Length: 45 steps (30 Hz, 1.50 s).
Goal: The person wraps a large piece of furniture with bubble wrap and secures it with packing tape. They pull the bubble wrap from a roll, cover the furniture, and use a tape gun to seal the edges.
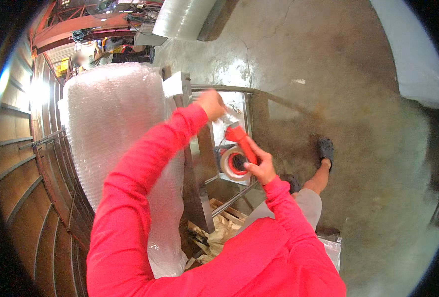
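Observation:
My right hand (263,166) is wrapped round the handle of a red tape dispenser (237,134), which carries a roll of packing tape (225,164) on its near side. Ahead and to the left, my left hand (212,105) is closed and somewhat blurred by motion. A pale strip of tape seems to run from its fingers to the dispenser's head. Beside my left arm stands a large bundle covered in bubble wrap (115,114). Both hands are above a metal-framed stand next to that bundle.
A big roll of wrap (185,17) lies on the concrete floor (289,64) at the far side. White sheeting (417,54) is at the right. Crumpled paper (217,235) lies below the stand. A person (100,57) is at the far left, near red steel beams (81,24).

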Available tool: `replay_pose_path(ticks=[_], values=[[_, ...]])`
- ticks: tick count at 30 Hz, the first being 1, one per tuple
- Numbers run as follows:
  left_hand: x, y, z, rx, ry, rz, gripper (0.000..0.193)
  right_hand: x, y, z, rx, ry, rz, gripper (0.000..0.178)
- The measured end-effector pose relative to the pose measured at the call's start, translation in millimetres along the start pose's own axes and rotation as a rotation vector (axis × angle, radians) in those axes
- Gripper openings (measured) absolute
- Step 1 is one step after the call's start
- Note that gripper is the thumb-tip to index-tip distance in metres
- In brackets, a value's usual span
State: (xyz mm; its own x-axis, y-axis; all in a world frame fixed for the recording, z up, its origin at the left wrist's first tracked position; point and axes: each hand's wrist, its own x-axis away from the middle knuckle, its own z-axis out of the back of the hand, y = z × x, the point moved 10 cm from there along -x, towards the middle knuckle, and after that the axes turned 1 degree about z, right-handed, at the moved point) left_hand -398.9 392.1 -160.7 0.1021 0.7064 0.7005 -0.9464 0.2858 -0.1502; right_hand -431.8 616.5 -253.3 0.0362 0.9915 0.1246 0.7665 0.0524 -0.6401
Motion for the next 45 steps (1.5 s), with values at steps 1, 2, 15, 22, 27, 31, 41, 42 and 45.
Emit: replay_pose_path(ticks=[1, 2, 15, 22, 27, 31, 41, 42, 45], values=[[-15.0, -0.3, 30.0, -0.281, 0.099, -0.061, 0.022, -4.6, 15.6, -16.0, -0.042, -0.032, -0.039, 0.087], [-29.8, -20.6, 51.9, -0.351, 0.090, 0.063, 0.020, -8.9, 32.5, -30.4, -0.081, -0.050, -0.109, 0.088], [36.9, -41.1, 138.4, -1.211, 0.075, -0.120, 0.023, -58.7, -25.4, -175.2, -0.131, -0.151, -0.053, 0.079], [71.3, -13.2, 140.0, -1.362, 0.500, -0.299, 0.047, -82.3, -33.2, -175.4, -0.149, -0.303, -0.156, 0.073], [103.8, -47.8, 99.6, -1.291, -0.098, -0.214, 0.043, -94.0, -35.3, -164.6, -0.039, -0.359, -0.080, 0.072], [99.7, -58.2, 101.1, -1.279, -0.018, -0.296, 0.053, -46.5, -26.5, -177.9, -0.072, -0.328, -0.097, 0.079], [277.9, -16.6, 33.7, -0.770, 0.442, -0.605, 0.049, 139.3, 36.4, -199.7, 0.068, -0.488, -0.122, 0.081], [324.4, -27.8, 12.2, -0.704, 0.396, -0.570, 0.051, 138.5, 32.6, -200.8, 0.078, -0.495, -0.045, 0.080], [481.6, -58.0, -30.1, -0.608, 0.575, -0.538, 0.053, 136.3, 41.5, -199.8, 0.080, -0.428, -0.175, 0.070]])
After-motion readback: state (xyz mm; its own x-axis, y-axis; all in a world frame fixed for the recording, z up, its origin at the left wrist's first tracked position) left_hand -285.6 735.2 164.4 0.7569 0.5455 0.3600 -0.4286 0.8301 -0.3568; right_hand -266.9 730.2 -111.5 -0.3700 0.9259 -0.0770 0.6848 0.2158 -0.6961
